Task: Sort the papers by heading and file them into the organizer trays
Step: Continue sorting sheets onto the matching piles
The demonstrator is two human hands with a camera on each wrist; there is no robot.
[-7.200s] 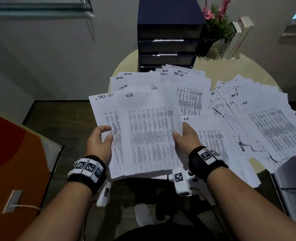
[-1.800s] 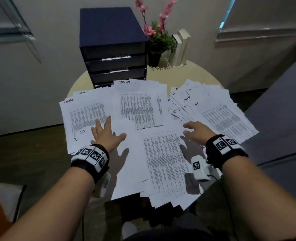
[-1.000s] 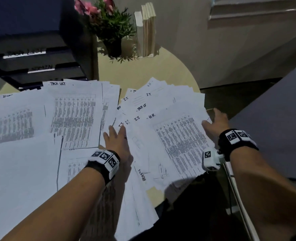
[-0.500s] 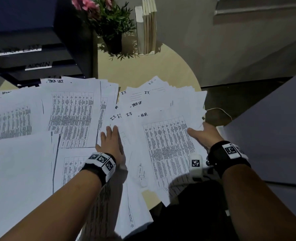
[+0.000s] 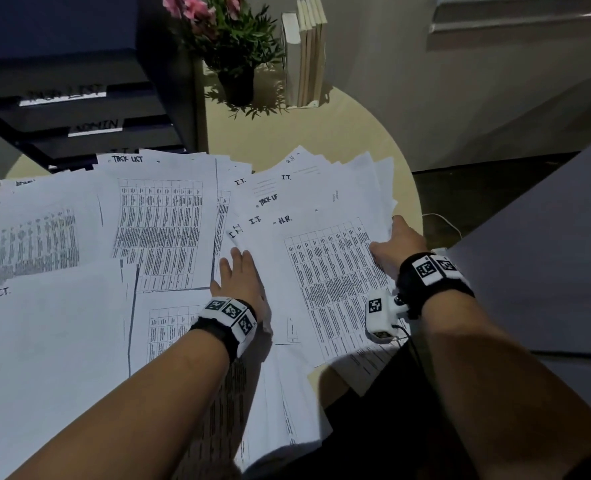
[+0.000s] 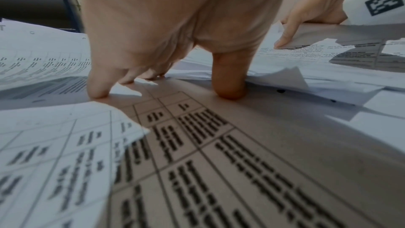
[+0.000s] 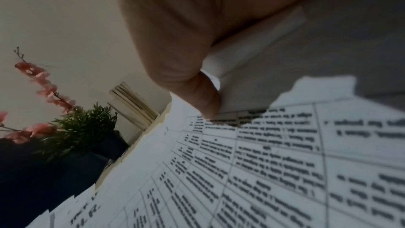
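Thumb of the right hand [image 5: 396,245] pinches the right edge of the H.R. sheet [image 5: 325,271] topping the fanned pile on the bench [image 5: 322,129], the left hand [image 5: 240,278] presses flat-fingered beside it, and the organizer trays [image 5: 89,116] stand far-left, nearer the left hand.

You see round beige table [image 5: 367,133]: papers [image 5: 169,216] spread across near part, overhanging near edge; dark organizer [image 5: 79,109] at far left edge; potted plant [image 5: 233,46], books [image 5: 306,53] at far edge.
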